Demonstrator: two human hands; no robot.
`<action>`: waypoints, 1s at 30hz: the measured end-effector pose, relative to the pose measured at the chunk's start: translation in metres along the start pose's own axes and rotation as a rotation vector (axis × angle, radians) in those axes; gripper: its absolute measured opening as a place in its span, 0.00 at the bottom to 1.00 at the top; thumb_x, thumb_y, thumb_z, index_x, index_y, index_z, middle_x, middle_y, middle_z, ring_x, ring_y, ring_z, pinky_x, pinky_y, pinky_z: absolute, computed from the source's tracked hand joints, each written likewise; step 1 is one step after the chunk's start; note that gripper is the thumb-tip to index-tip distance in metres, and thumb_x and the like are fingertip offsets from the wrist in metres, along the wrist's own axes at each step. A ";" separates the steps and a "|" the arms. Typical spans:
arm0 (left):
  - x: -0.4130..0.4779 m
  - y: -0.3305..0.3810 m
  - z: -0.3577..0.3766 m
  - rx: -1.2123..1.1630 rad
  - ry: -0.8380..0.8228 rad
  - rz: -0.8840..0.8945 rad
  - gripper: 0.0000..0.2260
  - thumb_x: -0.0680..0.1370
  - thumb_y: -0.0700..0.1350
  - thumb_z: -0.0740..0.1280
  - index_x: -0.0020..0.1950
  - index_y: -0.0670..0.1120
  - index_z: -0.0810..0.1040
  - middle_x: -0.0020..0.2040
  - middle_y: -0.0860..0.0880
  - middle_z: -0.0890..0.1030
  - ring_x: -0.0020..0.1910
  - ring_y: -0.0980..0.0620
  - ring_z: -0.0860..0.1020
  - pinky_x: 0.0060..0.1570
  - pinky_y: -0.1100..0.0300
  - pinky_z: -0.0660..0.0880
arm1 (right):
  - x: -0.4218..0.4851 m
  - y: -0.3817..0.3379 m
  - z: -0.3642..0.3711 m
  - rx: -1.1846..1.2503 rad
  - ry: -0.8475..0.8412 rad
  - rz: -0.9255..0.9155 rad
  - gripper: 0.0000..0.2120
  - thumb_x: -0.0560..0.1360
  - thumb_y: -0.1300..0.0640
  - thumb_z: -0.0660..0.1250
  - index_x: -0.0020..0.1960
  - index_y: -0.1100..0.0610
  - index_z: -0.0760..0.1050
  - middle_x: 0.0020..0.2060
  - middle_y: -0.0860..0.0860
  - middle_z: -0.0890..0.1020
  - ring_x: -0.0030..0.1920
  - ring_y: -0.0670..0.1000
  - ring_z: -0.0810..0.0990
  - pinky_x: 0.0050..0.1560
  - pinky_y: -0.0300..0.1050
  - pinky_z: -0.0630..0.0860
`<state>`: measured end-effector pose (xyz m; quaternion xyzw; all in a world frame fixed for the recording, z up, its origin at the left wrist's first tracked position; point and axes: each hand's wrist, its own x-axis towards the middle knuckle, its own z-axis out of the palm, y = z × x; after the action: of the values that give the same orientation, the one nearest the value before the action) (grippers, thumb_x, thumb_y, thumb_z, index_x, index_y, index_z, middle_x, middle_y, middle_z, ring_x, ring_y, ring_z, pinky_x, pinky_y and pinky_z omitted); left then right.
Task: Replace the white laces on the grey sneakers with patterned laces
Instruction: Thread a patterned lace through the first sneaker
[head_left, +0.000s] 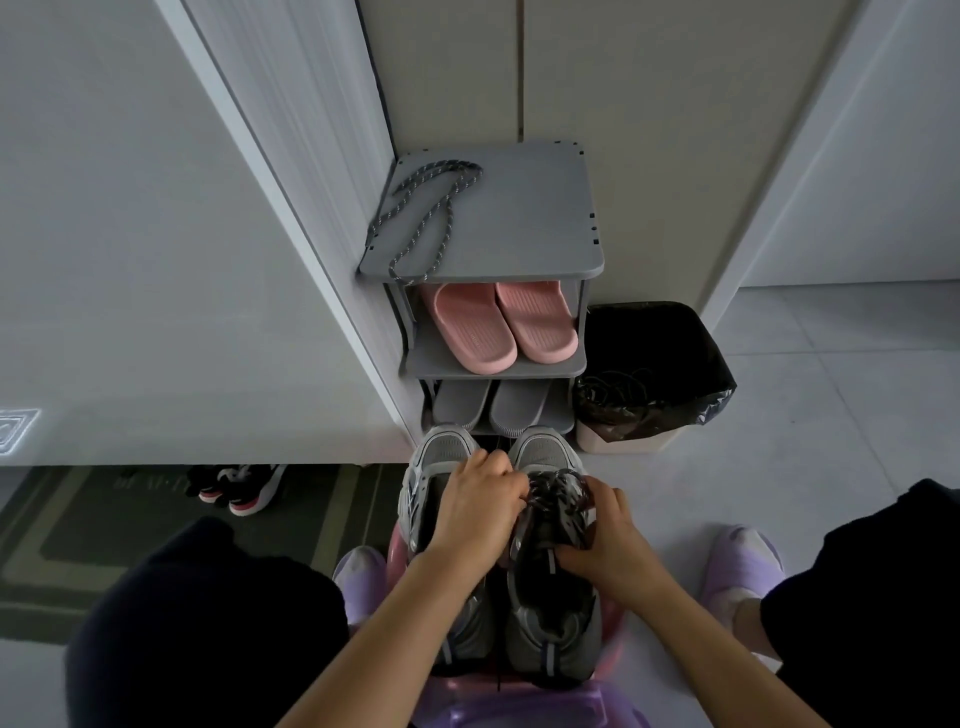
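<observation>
Two grey sneakers stand side by side on a pink stool between my knees. The right sneaker (550, 613) carries a dark patterned lace (558, 493) across its eyelets. My left hand (475, 514) reaches over the left sneaker (441, 457) and pinches that lace near the toe end. My right hand (605, 545) grips the right sneaker's side and tongue. The left sneaker shows no lace that I can see. A second patterned lace (421, 218) lies loose on top of the grey shoe rack (519, 218).
The rack holds pink slippers (498, 327) and grey slippers (488, 405) on lower shelves. A bin lined with a black bag (654, 374) stands right of it. Black-and-red sneakers (239, 488) sit on a mat at the left. A white door flanks the rack.
</observation>
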<state>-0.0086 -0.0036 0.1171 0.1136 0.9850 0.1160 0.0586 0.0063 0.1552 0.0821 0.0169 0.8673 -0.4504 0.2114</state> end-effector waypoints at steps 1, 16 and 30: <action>0.002 -0.002 -0.004 0.020 -0.003 0.015 0.10 0.80 0.46 0.60 0.58 0.47 0.76 0.57 0.50 0.74 0.59 0.50 0.68 0.58 0.60 0.61 | -0.001 -0.001 0.000 0.005 0.005 -0.003 0.44 0.55 0.49 0.68 0.69 0.55 0.59 0.55 0.50 0.65 0.53 0.57 0.75 0.50 0.41 0.72; -0.043 -0.053 -0.041 -0.041 -0.132 -0.024 0.04 0.77 0.50 0.64 0.43 0.54 0.71 0.42 0.61 0.69 0.45 0.61 0.67 0.49 0.68 0.62 | -0.002 0.004 -0.002 -0.001 -0.028 0.057 0.32 0.66 0.61 0.70 0.66 0.52 0.62 0.58 0.50 0.63 0.50 0.54 0.75 0.49 0.41 0.73; 0.013 -0.020 -0.004 0.100 -0.300 -0.061 0.11 0.77 0.43 0.62 0.58 0.46 0.78 0.57 0.48 0.75 0.59 0.48 0.72 0.59 0.56 0.67 | 0.001 0.006 -0.008 -0.091 -0.067 0.001 0.29 0.69 0.58 0.70 0.65 0.52 0.63 0.57 0.50 0.63 0.49 0.51 0.74 0.51 0.39 0.73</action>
<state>-0.0263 -0.0201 0.1153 0.1025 0.9727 0.0469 0.2030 0.0040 0.1644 0.0813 -0.0071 0.8794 -0.4105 0.2410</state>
